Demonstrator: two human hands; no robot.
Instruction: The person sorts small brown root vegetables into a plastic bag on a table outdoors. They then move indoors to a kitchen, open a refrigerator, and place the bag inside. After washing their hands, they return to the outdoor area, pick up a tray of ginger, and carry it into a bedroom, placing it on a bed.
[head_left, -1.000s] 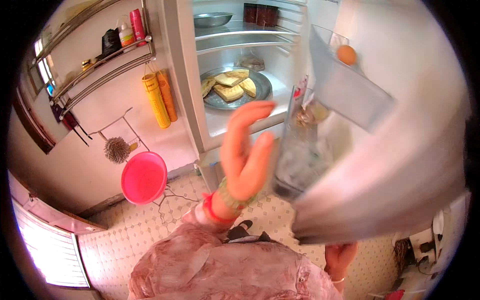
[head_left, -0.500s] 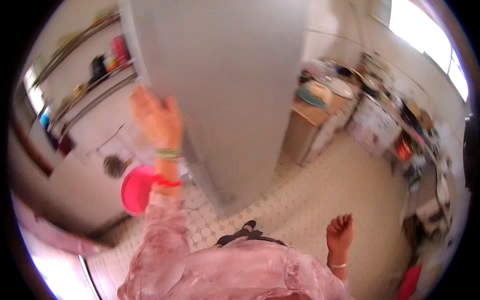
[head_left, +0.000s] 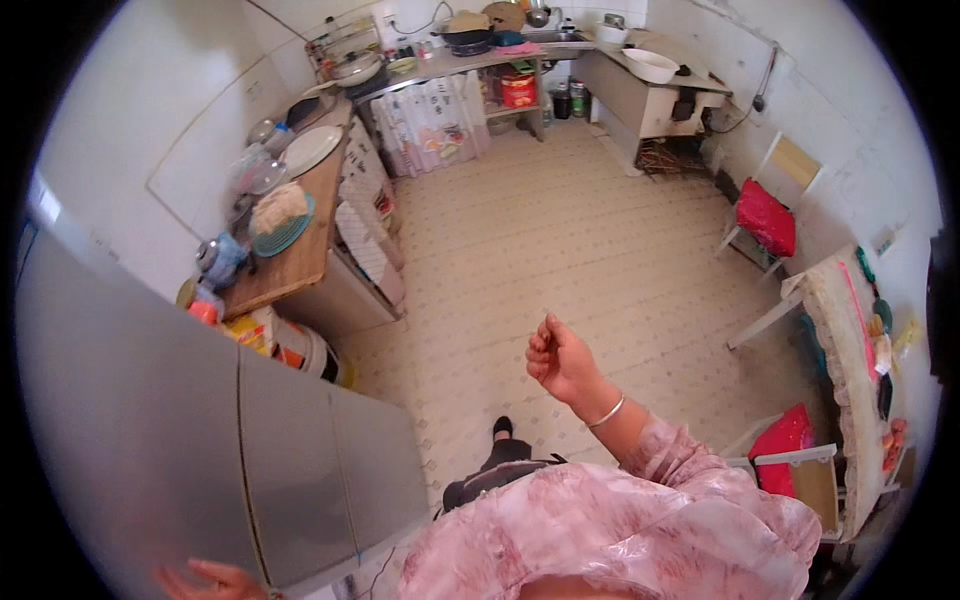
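My right hand (head_left: 563,362) is raised in front of me over the tiled floor, its fingers curled into a loose fist; nothing shows in it. A silver bangle (head_left: 606,412) circles that wrist. At the lower left edge, partly cut off and a little blurred, my left hand (head_left: 215,580) has its fingers apart and holds nothing. It is beside the tall grey refrigerator (head_left: 300,470); whether it touches the side cannot be told.
Along the left stands a wooden-topped counter (head_left: 325,215) with a teal round tray (head_left: 285,235), a white oval platter (head_left: 312,150) and pots. A curtained counter (head_left: 425,125) runs across the back. On the right are chairs with red cushions (head_left: 765,218) and a cloth-covered table (head_left: 835,310).
The view has swung right, so the refrigerator now lies at the left and the kitchen opens ahead. My left hand has dropped to the lower left; my right is now higher and more central.
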